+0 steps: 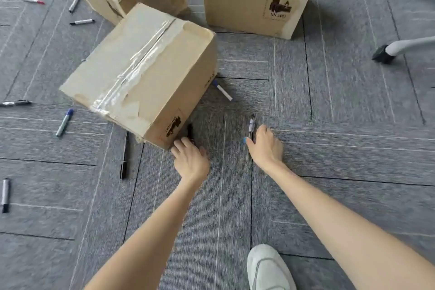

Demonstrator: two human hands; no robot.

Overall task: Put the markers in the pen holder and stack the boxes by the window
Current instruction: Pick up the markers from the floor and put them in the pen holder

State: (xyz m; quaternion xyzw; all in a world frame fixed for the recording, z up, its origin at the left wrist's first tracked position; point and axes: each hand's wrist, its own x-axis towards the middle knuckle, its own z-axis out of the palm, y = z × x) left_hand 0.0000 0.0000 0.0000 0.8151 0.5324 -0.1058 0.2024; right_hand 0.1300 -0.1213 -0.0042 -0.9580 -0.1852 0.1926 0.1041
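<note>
Head view: left hand [191, 156] curls fingers around a black marker [189, 130] beside the nearest box [141, 73], right hand [267, 146] clamps a blue-capped marker [251, 127] on grey carpet [329, 101].

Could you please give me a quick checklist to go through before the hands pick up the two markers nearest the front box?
1. Left hand at the black marker beside the front box: ok.
2. Right hand on the clear pen: ok, touching it.
3. Firm grip on either: cannot tell, blurred.
4. Pen holder in view: not ok, none visible.
5. Other markers still on the carpet, such as the blue-capped marker: not ok.
6. Boxes stacked: not ok, all three on the floor.
</note>
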